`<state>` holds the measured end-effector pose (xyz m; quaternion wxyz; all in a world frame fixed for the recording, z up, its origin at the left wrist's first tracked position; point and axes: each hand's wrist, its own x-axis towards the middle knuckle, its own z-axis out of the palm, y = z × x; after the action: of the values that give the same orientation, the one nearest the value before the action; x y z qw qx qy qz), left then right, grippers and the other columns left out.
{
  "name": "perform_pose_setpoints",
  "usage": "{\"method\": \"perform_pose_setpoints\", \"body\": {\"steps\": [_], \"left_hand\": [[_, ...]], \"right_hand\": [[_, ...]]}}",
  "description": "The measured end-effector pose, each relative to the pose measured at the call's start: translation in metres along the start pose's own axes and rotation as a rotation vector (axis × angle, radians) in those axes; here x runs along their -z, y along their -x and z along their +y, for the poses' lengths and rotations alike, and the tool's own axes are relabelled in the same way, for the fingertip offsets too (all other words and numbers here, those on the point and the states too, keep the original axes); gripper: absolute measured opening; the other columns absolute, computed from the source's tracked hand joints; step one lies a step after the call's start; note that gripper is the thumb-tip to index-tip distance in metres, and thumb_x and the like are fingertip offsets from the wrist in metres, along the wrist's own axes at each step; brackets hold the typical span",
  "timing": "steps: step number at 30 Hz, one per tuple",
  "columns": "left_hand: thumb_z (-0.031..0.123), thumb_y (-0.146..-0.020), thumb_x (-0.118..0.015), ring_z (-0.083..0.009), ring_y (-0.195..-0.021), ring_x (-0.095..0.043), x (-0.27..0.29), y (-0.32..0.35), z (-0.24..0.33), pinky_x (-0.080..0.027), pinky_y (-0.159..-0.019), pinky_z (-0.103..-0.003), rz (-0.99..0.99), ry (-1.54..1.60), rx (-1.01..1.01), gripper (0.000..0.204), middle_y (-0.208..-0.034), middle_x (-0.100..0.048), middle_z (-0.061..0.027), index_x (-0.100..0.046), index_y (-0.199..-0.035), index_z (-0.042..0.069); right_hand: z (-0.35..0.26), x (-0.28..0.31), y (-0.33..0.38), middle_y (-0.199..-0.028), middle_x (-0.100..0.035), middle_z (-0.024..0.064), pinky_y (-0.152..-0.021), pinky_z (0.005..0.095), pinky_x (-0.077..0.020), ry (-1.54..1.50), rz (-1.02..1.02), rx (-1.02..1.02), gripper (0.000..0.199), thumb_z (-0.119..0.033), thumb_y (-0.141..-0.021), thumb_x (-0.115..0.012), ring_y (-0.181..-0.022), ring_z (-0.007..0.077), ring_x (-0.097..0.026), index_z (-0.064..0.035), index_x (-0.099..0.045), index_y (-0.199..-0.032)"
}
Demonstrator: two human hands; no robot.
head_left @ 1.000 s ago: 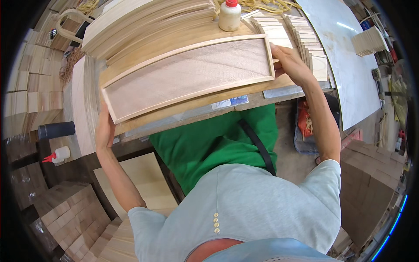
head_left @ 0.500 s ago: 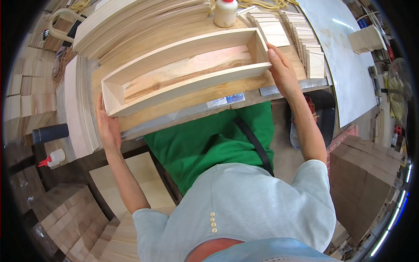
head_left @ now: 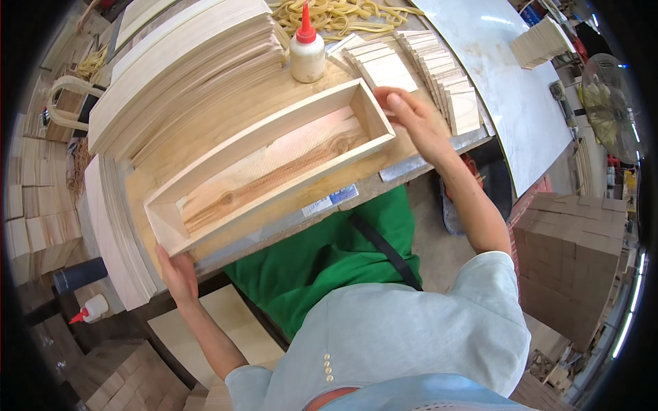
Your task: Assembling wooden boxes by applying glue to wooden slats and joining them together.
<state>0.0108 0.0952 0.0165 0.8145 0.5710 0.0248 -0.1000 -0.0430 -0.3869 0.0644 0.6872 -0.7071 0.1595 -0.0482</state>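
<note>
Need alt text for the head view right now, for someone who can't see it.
A person holds a long open-topped wooden box on a workbench, left hand at its near-left end, right hand at its far-right end. A red-capped glue bottle, rubber bands and stacks of thin wooden boards lie beyond it.

Glue bottle (head_left: 307, 51) behind wooden box (head_left: 274, 161)
</note>
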Motion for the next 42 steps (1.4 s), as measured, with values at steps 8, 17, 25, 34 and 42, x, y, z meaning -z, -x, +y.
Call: {"method": "perform_pose_setpoints", "body": {"steps": [8,17,25,34,42], "left_hand": [[0.059,-0.097,-0.027,-0.0246,-0.141,-0.023,0.007,0.003,0.005,-0.015,-0.116,-0.040,-0.054,-0.160,-0.162,0.076,-0.153,-0.025,-0.0124,-0.024,-0.147,0.002],[0.052,-0.100,-0.027,-0.0312,-0.138,-0.031,0.032,0.053,0.029,-0.025,-0.115,-0.042,0.217,-0.193,-0.163,0.071,-0.147,-0.033,-0.0230,-0.027,-0.143,-0.004],[0.044,-0.102,-0.031,-0.0315,-0.129,-0.044,0.047,0.085,0.038,-0.033,-0.109,-0.042,0.330,-0.244,-0.162,0.060,-0.135,-0.047,-0.0228,-0.040,-0.135,-0.006],[0.025,-0.103,-0.037,-0.0281,-0.121,-0.051,0.025,0.078,0.041,-0.039,-0.104,-0.039,0.334,-0.292,-0.229,0.042,-0.126,-0.054,-0.0200,-0.045,-0.129,-0.007],[0.001,-0.094,-0.050,-0.0255,-0.114,-0.056,-0.040,0.066,0.071,-0.043,-0.100,-0.037,0.257,-0.571,-0.573,0.029,-0.119,-0.059,-0.0185,-0.053,-0.122,-0.007]], "right_hand": [[-0.004,0.055,-0.171,-0.100,-0.068,0.0166,-0.083,0.0385,-0.0499,0.956,0.230,0.466,0.028,-0.020,-0.085,-0.059,-0.095,0.0308,-0.065,-0.0052,-0.068,-0.106],[0.019,0.059,-0.270,-0.093,-0.069,0.0175,-0.081,0.0417,-0.0497,1.414,0.089,0.146,0.021,-0.014,-0.079,-0.060,-0.090,0.0336,-0.065,-0.0088,-0.070,-0.096],[-0.013,0.116,-0.329,-0.069,-0.067,0.0193,-0.064,0.0456,-0.0508,1.260,0.236,0.196,0.020,-0.017,-0.074,-0.057,-0.067,0.0343,-0.066,0.0001,-0.069,-0.074],[-0.075,0.075,-0.248,-0.062,-0.059,0.0037,-0.046,0.0260,-0.0456,0.519,0.219,0.241,0.016,-0.014,-0.088,-0.057,-0.049,0.0122,-0.056,-0.0012,-0.066,-0.087],[-0.130,0.030,-0.115,-0.074,-0.060,0.0008,-0.055,0.0191,-0.0422,0.232,-0.019,0.441,0.024,-0.012,-0.090,-0.059,-0.062,0.0060,-0.053,0.0018,-0.062,-0.109]]}}
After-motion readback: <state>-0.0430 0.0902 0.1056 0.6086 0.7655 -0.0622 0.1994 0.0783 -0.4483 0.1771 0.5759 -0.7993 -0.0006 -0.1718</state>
